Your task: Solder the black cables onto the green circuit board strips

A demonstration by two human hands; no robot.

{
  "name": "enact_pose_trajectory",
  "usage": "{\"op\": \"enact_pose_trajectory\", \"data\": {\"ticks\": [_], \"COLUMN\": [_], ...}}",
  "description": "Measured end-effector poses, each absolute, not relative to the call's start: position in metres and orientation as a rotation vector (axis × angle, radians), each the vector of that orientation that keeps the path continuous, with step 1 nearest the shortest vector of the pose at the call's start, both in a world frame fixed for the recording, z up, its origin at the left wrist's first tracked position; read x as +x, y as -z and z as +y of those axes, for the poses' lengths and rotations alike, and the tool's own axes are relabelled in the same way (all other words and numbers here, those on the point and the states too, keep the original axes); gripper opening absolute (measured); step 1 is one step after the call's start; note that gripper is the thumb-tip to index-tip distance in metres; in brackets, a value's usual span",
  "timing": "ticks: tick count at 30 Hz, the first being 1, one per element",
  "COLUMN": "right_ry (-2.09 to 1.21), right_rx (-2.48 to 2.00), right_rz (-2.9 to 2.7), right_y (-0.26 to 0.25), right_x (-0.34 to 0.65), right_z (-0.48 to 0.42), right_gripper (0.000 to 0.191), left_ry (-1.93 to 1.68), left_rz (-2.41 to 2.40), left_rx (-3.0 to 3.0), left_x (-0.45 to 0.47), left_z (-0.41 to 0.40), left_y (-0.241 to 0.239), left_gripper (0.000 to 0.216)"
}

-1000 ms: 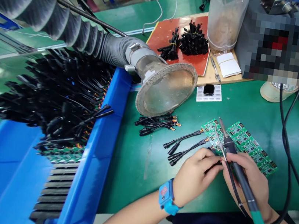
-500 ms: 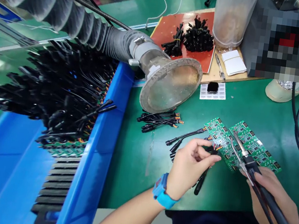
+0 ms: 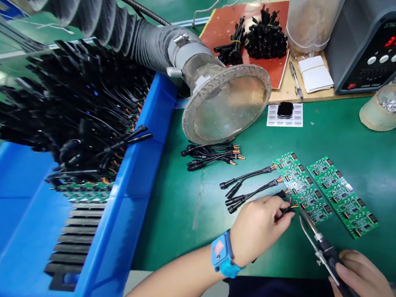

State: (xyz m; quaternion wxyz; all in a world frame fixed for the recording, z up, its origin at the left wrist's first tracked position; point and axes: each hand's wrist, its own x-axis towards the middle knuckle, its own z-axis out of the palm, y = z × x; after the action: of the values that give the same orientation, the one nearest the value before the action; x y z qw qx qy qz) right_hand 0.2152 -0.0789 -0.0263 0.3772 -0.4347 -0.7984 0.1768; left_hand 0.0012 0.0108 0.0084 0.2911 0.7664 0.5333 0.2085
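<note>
The bin stands at the left, a heap of cables in it. Over its rear the hose reaches to the hood, with a cable pile just before it. Right of that pile lie two circuit boards, side by side. Beside the left board's near end is the left hand; farther right, the right hand holds the soldering iron. Behind the boards a watch lies on paper. Behind that are a pen and notepad, between the mat with two bundles on their left and the soldering station on their right, a pot before it
</note>
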Motion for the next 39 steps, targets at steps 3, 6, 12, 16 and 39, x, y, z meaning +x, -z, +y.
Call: {"op": "enact_pose_trajectory", "data": {"ticks": [3, 6, 12, 16, 39], "right_ry": [-0.441, -0.433, -0.423, -0.393, -0.421], "right_rx": [-1.124, -1.142, -1.140, -1.117, -1.108], "right_rz": [-2.082, -2.112, -2.108, -2.127, -2.118], "right_y": [0.032, 0.037, 0.037, 0.034, 0.029], "right_x": [0.217, 0.218, 0.216, 0.216, 0.215], "right_z": [-0.082, -0.086, -0.088, -0.085, -0.079], "right_gripper": [0.042, 0.043, 0.047, 0.045, 0.045], "left_ry": [-0.545, -0.543, -0.547, -0.541, -0.529], "left_rz": [1.434, 1.449, 1.459, 1.461, 1.470], "left_rx": [2.033, 2.018, 2.024, 2.040, 2.162], "left_x": [0.003, 0.003, 0.004, 0.004, 0.006], "left_z": [0.012, 0.011, 0.011, 0.011, 0.006], "left_y": [-0.008, -0.007, -0.007, -0.008, -0.007], "left_gripper": [0.006, 0.007, 0.007, 0.007, 0.007]}}
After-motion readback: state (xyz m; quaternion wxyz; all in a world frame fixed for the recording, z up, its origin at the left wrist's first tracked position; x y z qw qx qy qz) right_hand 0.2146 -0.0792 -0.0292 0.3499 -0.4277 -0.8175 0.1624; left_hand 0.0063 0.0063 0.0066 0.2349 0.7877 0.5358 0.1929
